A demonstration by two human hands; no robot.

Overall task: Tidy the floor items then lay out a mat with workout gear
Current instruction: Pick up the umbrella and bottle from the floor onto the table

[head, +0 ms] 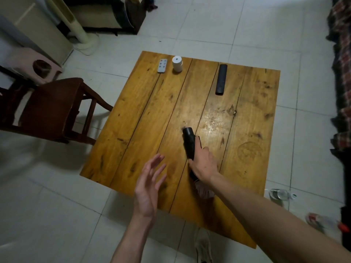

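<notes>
My right hand [203, 164] grips a folded black umbrella [189, 142] over the near middle of the low wooden table [144, 111]; its black handle end points away from me and pink-white fabric shows under my wrist. My left hand [149, 184] hovers open, fingers spread, just left of the umbrella above the table's front edge, touching nothing. A long black remote [221, 79] lies at the far right of the table. A white remote [162, 65] and a small white cylinder [177, 63] stand at the far left.
A dark wooden chair [51, 109] stands left of the table. Two plastic bottles [281, 194] [321, 222] lie on the tiled floor at right, near plaid fabric [341, 54]. A shoe [204, 245] shows under the table's near edge. A fan base [86, 39] stands far left.
</notes>
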